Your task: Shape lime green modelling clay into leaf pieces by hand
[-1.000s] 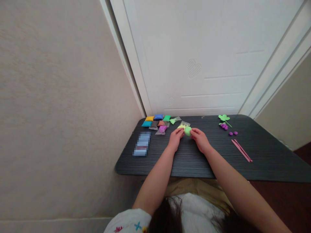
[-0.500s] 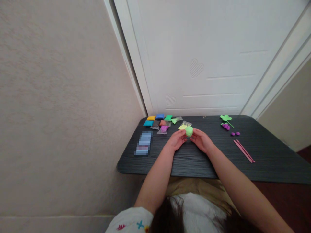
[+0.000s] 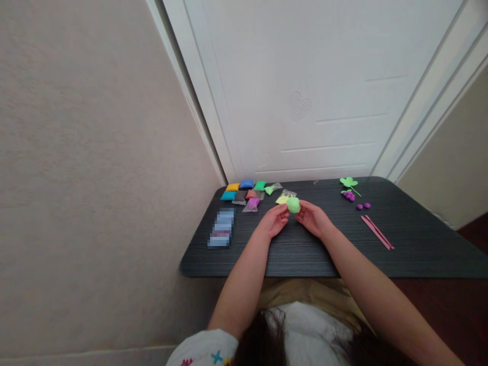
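A rounded lump of light green modelling clay (image 3: 293, 205) is pinched between both my hands above the dark table. My left hand (image 3: 275, 219) grips its left side with curled fingers. On the opposite side, my right hand (image 3: 311, 218) holds it with thumb and fingertips. Just behind the lump lies a clear packet of yellow clay (image 3: 284, 198), partly covered by it. An opened packet of light green clay (image 3: 271, 189) is a little farther back on the left.
Several coloured clay packets (image 3: 233, 187) cluster at the back left, above a pixelated phone-like rectangle (image 3: 222, 227). On the right of the black table (image 3: 305, 259) are a green clay flower (image 3: 348, 182), purple clay balls (image 3: 363, 206) and pink modelling tools (image 3: 376, 232). A white door stands behind.
The camera view has shifted slightly, moving the table items a little left in the picture. The green lump looks somewhat wider and flatter on top; both hands still hold it.
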`<state>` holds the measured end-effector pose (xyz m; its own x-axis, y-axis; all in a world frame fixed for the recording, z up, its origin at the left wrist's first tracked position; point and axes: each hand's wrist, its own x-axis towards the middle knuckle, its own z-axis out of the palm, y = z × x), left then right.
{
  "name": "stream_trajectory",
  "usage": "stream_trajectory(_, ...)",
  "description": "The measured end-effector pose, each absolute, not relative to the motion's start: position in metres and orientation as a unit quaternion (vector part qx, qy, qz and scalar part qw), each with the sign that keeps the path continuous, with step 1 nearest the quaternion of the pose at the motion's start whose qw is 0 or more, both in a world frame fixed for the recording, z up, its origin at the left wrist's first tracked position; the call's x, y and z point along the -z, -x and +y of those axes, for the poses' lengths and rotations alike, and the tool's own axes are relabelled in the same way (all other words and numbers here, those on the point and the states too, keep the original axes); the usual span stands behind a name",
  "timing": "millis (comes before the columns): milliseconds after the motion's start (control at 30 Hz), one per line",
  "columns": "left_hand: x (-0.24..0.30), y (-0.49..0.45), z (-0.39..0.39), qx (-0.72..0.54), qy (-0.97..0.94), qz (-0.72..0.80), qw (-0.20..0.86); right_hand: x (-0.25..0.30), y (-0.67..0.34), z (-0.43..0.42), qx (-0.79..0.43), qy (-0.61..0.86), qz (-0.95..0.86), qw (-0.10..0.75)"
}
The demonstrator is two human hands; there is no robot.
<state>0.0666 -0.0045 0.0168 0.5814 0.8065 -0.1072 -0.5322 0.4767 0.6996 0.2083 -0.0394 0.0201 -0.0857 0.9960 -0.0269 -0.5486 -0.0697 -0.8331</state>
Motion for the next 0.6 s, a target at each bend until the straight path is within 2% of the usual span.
stream_trajectory(200,-0.0142,-0.0657,-0.0004,-0.449,-0.249,0.212,0.832,-0.0246,-0.2048,-0.0446,-0.661,0.306,-0.372,0.575)
stream_trajectory(600,-0.0186,-0.0646,-0.0023,-0.412,-0.255,0.214,0.848,-0.0218,-0.2068,-0.0415,-0.640,0.315,-0.362,0.599)
